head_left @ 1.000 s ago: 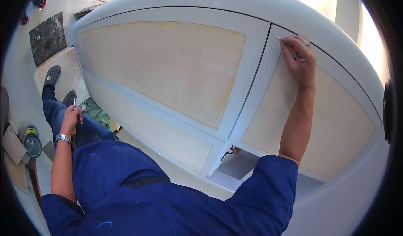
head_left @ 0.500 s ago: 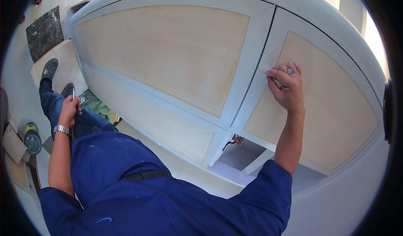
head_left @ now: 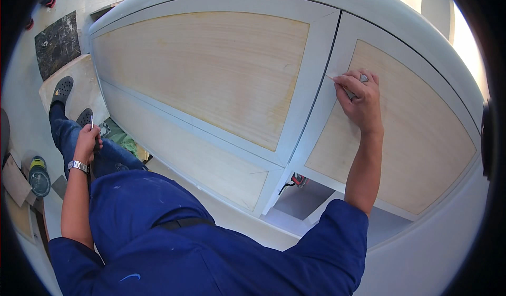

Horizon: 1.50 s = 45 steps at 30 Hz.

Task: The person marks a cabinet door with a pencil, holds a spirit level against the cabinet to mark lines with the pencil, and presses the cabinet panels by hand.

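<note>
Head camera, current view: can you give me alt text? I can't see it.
The right hand pinches a thin pale implement at the white frame of a light wood panel, just right of a dark seam. The left hand, at far left, holds a slim whitish stick.

A bluish-white cabinet frame (head_left: 312, 64) borders cream panels (head_left: 205, 75) streaked with fine grain, at 11 and 3 o'clock. The shirt (head_left: 153, 243) is navy, the jeans (head_left: 115, 155) faded blue. At 10 o'clock, whitish blotches mottle a black sheet (head_left: 57, 46).
</note>
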Each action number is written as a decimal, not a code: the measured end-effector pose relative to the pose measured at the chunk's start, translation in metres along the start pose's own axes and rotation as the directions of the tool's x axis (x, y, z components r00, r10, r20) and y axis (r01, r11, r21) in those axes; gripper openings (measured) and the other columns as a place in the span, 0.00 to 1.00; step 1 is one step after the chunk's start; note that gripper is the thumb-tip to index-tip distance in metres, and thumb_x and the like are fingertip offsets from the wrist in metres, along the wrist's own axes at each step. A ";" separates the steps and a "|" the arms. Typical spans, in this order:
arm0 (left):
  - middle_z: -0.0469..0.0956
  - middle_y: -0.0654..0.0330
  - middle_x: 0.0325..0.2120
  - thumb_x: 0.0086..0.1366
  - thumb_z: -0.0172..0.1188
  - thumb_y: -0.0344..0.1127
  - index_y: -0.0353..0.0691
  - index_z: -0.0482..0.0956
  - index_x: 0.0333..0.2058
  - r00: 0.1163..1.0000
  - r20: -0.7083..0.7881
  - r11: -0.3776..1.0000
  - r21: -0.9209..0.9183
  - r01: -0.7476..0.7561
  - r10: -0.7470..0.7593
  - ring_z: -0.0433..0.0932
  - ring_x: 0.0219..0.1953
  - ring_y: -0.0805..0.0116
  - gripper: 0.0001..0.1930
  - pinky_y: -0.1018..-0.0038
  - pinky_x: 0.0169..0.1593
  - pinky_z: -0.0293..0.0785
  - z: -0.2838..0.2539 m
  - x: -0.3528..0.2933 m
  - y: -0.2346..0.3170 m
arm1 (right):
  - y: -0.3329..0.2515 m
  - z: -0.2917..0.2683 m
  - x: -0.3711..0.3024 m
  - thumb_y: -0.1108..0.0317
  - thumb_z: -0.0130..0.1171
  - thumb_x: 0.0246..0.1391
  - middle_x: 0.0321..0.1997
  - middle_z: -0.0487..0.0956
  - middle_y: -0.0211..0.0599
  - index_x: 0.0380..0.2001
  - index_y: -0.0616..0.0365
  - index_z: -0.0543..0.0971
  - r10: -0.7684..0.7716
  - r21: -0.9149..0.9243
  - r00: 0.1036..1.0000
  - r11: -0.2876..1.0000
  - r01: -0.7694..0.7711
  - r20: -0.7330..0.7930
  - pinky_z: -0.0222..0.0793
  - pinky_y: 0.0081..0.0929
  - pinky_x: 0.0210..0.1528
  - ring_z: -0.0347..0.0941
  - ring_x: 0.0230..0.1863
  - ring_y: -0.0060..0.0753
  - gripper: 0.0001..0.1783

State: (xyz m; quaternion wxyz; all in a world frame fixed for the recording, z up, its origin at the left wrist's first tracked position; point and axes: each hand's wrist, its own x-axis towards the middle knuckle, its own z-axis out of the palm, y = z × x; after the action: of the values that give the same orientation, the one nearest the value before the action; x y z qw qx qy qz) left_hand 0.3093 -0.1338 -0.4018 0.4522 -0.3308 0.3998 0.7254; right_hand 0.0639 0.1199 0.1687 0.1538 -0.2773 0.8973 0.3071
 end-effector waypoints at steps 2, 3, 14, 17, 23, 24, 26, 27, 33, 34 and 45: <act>0.68 0.67 0.18 0.63 0.52 0.35 0.42 0.70 0.29 1.000 -0.004 1.000 -0.022 0.007 -0.007 0.69 0.19 0.77 0.06 0.78 0.22 0.70 0.001 0.001 -0.002 | -0.002 -0.005 0.004 0.78 0.63 0.38 0.24 0.77 0.26 0.26 0.53 0.79 -0.014 -0.019 1.000 1.000 0.014 0.012 0.59 0.30 0.47 0.73 0.33 0.32 0.09; 0.68 0.67 0.18 0.63 0.52 0.35 0.42 0.70 0.29 1.000 -0.005 1.000 -0.021 0.004 -0.004 0.69 0.19 0.77 0.06 0.78 0.22 0.70 0.001 0.001 -0.001 | 0.000 -0.004 0.003 0.78 0.63 0.38 0.24 0.77 0.26 0.26 0.53 0.79 -0.013 -0.019 1.000 1.000 0.013 0.008 0.59 0.30 0.47 0.73 0.33 0.32 0.09; 0.67 0.66 0.19 0.64 0.52 0.35 0.42 0.69 0.28 1.000 -0.017 1.000 0.018 0.001 -0.001 0.69 0.18 0.76 0.06 0.77 0.21 0.70 0.003 -0.002 0.000 | 0.009 0.001 0.016 0.78 0.63 0.41 0.25 0.77 0.25 0.27 0.52 0.79 -0.023 -0.036 0.994 0.999 0.019 -0.108 0.61 0.31 0.47 0.73 0.31 0.32 0.09; 0.67 0.66 0.19 0.64 0.52 0.35 0.42 0.69 0.29 1.000 -0.014 1.000 0.002 0.004 -0.004 0.69 0.18 0.77 0.06 0.77 0.21 0.70 0.001 -0.002 0.000 | 0.010 -0.001 0.020 0.78 0.63 0.41 0.25 0.77 0.25 0.27 0.52 0.79 -0.028 -0.023 0.993 0.999 0.025 -0.115 0.61 0.31 0.47 0.73 0.30 0.32 0.09; 0.67 0.66 0.19 0.64 0.51 0.35 0.42 0.69 0.29 1.000 -0.018 1.000 0.012 0.019 -0.019 0.69 0.18 0.77 0.06 0.78 0.21 0.70 0.001 -0.001 0.001 | 0.013 -0.003 0.019 0.78 0.63 0.40 0.24 0.77 0.25 0.26 0.53 0.79 -0.021 -0.028 0.997 0.999 0.019 -0.070 0.61 0.30 0.47 0.71 0.29 0.31 0.08; 0.67 0.66 0.19 0.64 0.51 0.35 0.42 0.69 0.29 1.000 -0.019 1.000 0.010 0.017 -0.016 0.69 0.18 0.77 0.06 0.78 0.21 0.70 0.000 0.001 0.000 | 0.013 -0.004 0.019 0.78 0.63 0.40 0.24 0.77 0.25 0.26 0.53 0.79 -0.023 -0.029 0.997 0.999 0.021 -0.072 0.61 0.30 0.47 0.71 0.29 0.31 0.08; 0.68 0.67 0.19 0.64 0.51 0.36 0.42 0.69 0.28 1.000 -0.011 1.000 0.009 0.006 -0.006 0.69 0.18 0.77 0.06 0.77 0.21 0.70 -0.003 0.003 -0.003 | 0.011 -0.006 0.020 0.78 0.63 0.40 0.24 0.77 0.25 0.25 0.53 0.79 -0.023 -0.028 0.998 0.999 0.021 -0.056 0.61 0.30 0.45 0.71 0.30 0.31 0.08; 0.68 0.67 0.19 0.64 0.51 0.36 0.42 0.69 0.28 1.000 -0.012 1.000 0.009 0.005 -0.005 0.69 0.18 0.77 0.06 0.77 0.21 0.70 -0.002 0.002 -0.001 | 0.010 -0.006 0.020 0.78 0.63 0.40 0.24 0.77 0.25 0.25 0.53 0.79 -0.023 -0.027 0.998 0.999 0.021 -0.058 0.61 0.30 0.45 0.71 0.30 0.31 0.08; 0.68 0.66 0.18 0.64 0.51 0.36 0.42 0.69 0.28 0.999 -0.023 0.999 0.018 0.032 -0.032 0.69 0.18 0.77 0.07 0.77 0.20 0.70 0.000 -0.002 0.002 | 0.010 -0.007 0.018 0.78 0.63 0.39 0.24 0.77 0.26 0.24 0.53 0.79 -0.029 -0.029 0.999 0.999 0.029 -0.026 0.60 0.29 0.43 0.71 0.31 0.30 0.07; 0.67 0.67 0.18 0.64 0.52 0.36 0.42 0.69 0.28 0.999 -0.023 1.000 0.010 0.029 -0.029 0.69 0.18 0.77 0.07 0.78 0.20 0.70 0.000 -0.003 0.003 | 0.009 -0.007 0.020 0.78 0.63 0.39 0.24 0.77 0.25 0.24 0.52 0.78 -0.022 -0.027 0.999 0.999 0.021 -0.040 0.59 0.29 0.43 0.71 0.31 0.30 0.07; 0.67 0.66 0.18 0.64 0.52 0.36 0.43 0.69 0.28 0.999 -0.009 0.999 -0.009 0.038 -0.038 0.69 0.18 0.76 0.07 0.77 0.21 0.70 -0.001 -0.005 0.006 | 0.007 -0.007 0.018 0.78 0.63 0.38 0.23 0.77 0.24 0.24 0.52 0.78 -0.020 -0.014 1.000 1.000 0.020 -0.011 0.59 0.28 0.42 0.71 0.30 0.30 0.08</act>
State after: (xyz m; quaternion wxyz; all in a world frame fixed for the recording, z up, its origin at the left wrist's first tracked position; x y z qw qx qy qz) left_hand 0.3059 -0.1379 -0.3961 0.4628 -0.3437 0.3922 0.7169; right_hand 0.0443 0.1133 0.1691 0.1502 -0.2891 0.8930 0.3104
